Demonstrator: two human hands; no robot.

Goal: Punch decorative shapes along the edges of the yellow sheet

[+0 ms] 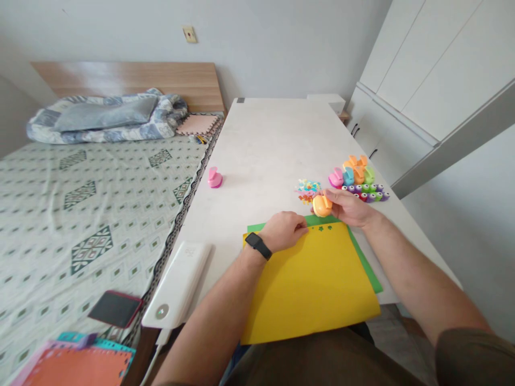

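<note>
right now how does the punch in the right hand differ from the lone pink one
The held punch is orange; the lone punch is pink. The held punch is in the right hand; the lone punch sits on the table, untouched. Both are rounded, with a lever.

I see the bare left forearm [219, 305] and right forearm [416, 271] angling inward, bringing the hands near each other. The left hand [284, 228] lies back upward, fingers curled in; the right hand [349, 207], slightly farther forward, is bent into a grip.
</note>
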